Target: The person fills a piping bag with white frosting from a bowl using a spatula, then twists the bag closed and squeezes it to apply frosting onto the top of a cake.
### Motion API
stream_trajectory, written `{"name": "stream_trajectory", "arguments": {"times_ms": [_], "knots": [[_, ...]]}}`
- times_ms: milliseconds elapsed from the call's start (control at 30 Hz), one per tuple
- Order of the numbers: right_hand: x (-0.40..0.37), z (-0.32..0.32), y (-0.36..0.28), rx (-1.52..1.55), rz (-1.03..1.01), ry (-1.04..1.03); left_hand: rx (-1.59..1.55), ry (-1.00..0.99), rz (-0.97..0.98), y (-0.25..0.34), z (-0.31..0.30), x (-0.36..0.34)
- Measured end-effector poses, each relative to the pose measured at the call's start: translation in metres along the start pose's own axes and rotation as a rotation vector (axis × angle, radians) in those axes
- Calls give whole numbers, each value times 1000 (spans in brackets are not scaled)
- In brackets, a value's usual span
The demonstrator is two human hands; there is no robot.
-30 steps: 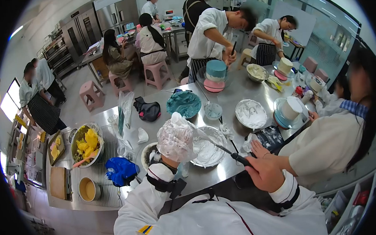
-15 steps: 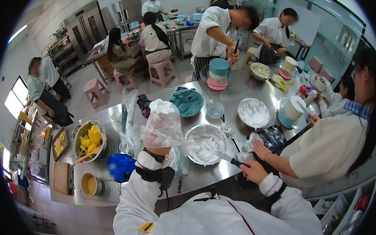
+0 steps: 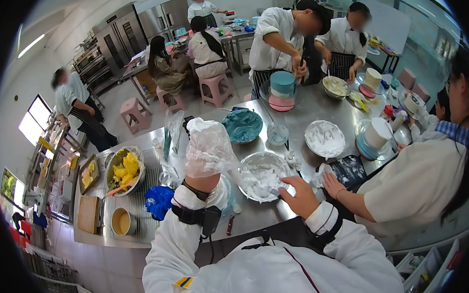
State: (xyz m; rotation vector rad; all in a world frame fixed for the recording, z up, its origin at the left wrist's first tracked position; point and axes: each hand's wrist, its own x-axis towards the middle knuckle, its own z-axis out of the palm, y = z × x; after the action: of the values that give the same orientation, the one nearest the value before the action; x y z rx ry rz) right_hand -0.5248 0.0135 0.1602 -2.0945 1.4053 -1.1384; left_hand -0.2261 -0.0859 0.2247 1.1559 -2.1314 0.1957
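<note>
Several people in white jackets work about the room, some seated on pink stools (image 3: 218,89) before tall steel fridges (image 3: 128,32). The long steel table (image 3: 317,113) carries bowls and cakes on turntables, with a wire rack (image 3: 142,202) at its left end. Close to the table's front edge stands the bowl of white cream (image 3: 257,155). Just left of it, the clear piping bag (image 3: 208,140) is cuffed over the left hand (image 3: 203,161), which grips it from under the fold. The right hand (image 3: 301,196) is closed on a spatula (image 3: 274,191), whose blade is down in the cream at the bowl's near rim.

The step looks like scooping cream to load the bag. The next move would call for carrying a full blade across to the bag's mouth and wiping it off against the cuffed hand.
</note>
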Motion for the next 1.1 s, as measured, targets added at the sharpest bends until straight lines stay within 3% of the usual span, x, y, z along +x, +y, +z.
{"name": "stream_trajectory", "arguments": {"times_ms": [33,100,233,300,367,433,567,667,867,1100], "knots": [[14,-7,-34,166,-7,-20,-64,36,7,13,-10,5],[33,-11,-89,223,-165,71,-129,74,35,30,-9,14],[64,2,-113,141,-284,319,101,229,164,56,-5,30],[72,5,-107,218,-72,159,-83,241,131,60,4,30],[77,10,-102,170,-73,186,-98,184,138,64,5,31],[76,7,-104,304,66,142,-76,121,106,73,4,30],[74,26,-76,303,27,234,77,173,173,70,21,28],[69,33,-64,265,-142,408,28,131,193,64,29,32],[66,27,-35,-5,-288,461,89,137,262,74,35,44],[64,15,-9,-81,-354,494,-4,55,232,70,47,44]]}}
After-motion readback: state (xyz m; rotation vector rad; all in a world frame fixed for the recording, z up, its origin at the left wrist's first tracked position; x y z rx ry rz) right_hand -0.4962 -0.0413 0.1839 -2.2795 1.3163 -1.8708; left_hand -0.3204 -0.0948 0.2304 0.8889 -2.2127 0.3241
